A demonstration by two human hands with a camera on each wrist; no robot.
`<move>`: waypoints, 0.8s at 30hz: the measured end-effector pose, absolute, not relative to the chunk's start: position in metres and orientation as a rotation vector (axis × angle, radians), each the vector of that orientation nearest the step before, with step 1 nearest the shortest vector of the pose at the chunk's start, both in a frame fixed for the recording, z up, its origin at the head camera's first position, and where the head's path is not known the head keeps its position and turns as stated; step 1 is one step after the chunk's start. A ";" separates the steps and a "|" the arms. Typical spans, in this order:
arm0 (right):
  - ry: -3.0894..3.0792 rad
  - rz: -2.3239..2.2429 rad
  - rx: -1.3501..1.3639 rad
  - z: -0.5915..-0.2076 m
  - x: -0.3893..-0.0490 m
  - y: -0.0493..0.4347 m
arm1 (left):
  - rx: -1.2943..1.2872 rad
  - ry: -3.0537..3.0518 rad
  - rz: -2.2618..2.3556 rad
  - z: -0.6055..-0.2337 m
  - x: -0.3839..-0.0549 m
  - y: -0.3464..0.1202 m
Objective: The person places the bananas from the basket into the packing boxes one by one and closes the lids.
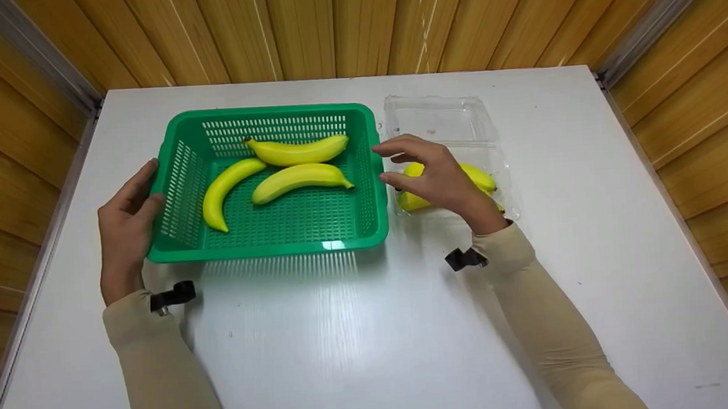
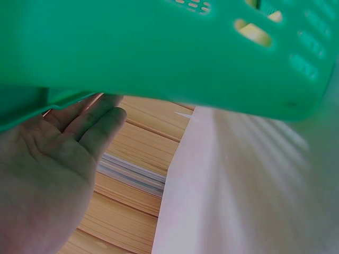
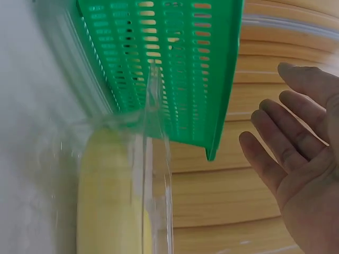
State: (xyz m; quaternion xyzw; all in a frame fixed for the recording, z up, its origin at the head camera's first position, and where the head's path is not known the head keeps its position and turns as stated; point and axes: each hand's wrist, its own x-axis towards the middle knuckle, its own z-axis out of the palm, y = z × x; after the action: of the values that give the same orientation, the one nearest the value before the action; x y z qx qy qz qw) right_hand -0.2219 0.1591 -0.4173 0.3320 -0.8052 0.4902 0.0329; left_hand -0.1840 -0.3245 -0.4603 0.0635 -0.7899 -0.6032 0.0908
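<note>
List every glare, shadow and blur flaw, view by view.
Head: a small white glint on the green plastic basket, at its front rim, and a striped shadow on the white table; left wrist: streaky shadows across that table; right wrist: the banana looks hazy through the clear plastic clamshell, and the metal wall trim bows near the top.

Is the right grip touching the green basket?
Apart. The right wrist view shows it: a strip of wood-patterned wall is visible between the fingertips of the right grip and the green basket.
</note>
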 end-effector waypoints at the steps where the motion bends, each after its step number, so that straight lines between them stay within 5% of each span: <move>1: -2.477 1.516 1.033 -0.418 -0.223 0.155 | 0.188 -2.345 -1.793 -0.461 -0.184 -0.325; 24: -2.607 1.460 1.148 -0.425 -0.256 0.090 | 0.151 -2.323 -1.781 -0.462 -0.186 -0.325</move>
State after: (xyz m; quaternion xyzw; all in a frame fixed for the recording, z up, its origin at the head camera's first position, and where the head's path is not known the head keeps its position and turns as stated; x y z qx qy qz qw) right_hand -0.2559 0.0903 -0.4250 0.3584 -0.8141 0.4560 -0.0297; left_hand -0.1860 -0.3247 -0.4620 0.0512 -0.7882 -0.6042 0.1053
